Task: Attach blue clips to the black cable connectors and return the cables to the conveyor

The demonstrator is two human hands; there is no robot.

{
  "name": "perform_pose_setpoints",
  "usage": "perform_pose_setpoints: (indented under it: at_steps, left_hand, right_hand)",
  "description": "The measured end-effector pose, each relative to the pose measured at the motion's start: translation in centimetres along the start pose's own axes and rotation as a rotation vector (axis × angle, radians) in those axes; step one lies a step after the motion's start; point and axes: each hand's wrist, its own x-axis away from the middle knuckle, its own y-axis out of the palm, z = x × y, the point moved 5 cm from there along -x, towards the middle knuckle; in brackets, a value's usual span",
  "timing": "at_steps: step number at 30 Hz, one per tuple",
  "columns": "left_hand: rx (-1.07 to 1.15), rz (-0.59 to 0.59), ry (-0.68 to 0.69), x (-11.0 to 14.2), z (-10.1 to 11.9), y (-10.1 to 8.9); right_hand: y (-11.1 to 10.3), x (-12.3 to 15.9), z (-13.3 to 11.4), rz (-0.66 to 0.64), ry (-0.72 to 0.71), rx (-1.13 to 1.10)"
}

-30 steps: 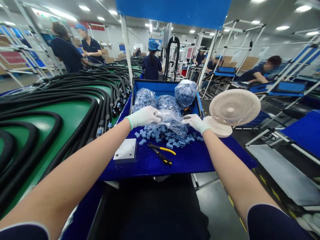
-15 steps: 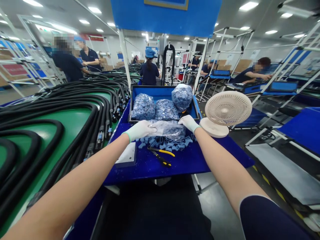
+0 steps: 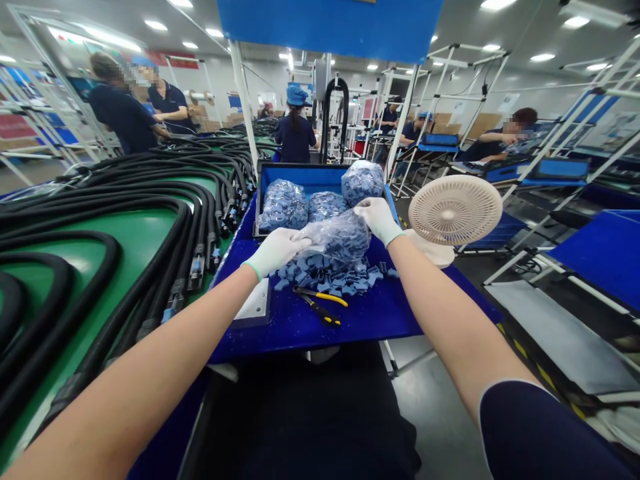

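A clear plastic bag (image 3: 340, 235) with blue-grey plastic parts in its right part is held up between my two gloved hands. My left hand (image 3: 279, 251) is closed on the bag's loose left end. Fingers of my right hand (image 3: 379, 219) pinch its upper right edge. Beneath the bag lies a spread of loose blue-grey plastic parts (image 3: 345, 280) on the blue table. Yellow-and-black handled pliers (image 3: 323, 303) rest in front of these parts. Behind the hands, a blue-lined bin (image 3: 320, 172) holds several filled bags (image 3: 283, 205).
A beige fan (image 3: 455, 210) stands right of the bin. A grey-white block (image 3: 254, 305) lies at the table's left. Black hoses (image 3: 165, 207) cover the green bench on the left. White posts (image 3: 243, 100) rise beside the bin. Other people work farther back.
Both hands have raised the bag off the loose parts, the right hand higher than the left. The filled side of the bag now bulges beneath my right hand.
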Motion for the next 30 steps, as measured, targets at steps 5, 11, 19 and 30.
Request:
perform_pose_setpoints:
  at_steps: [5,11,19,30]
  left_hand:
    - [0.035,0.043,-0.002,-0.1,0.6,0.0]
    - [0.056,0.082,-0.005,-0.4,0.4,0.0]
    - [0.069,0.086,0.008,-0.3,0.9,0.1]
    - [0.186,0.371,0.09,-0.7,2.3,-4.1]
  right_hand:
    - [-0.8,-0.1,-2.8,0.077,-0.104,0.056]
    - [-1.2,0.5,-4.7,0.097,-0.205,0.112]
    - [-1.8,1.2,-5.2,0.102,-0.231,0.145]
    - [-2.1,1.8,-6.2,0.144,-0.266,0.1]
